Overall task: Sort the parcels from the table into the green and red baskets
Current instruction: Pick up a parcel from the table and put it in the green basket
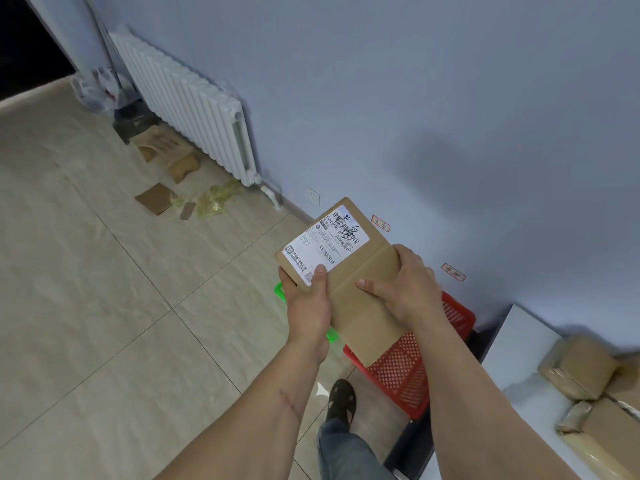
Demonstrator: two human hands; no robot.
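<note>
Both hands, left (pixel 306 299) and right (pixel 407 289), grip the parcel (pixel 349 271) (label up), long axis running away-left.

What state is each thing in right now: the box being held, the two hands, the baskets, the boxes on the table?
Parcel: closed, label up, held in the air over both baskets.
Left hand: grips the parcel's near left edge, thumb on the label.
Right hand: grips the parcel's right side.
Green basket: on the floor, mostly hidden; contents unseen.
Red basket: on the floor, partly hidden.
Parcels on the table: closed, unsorted.
</note>
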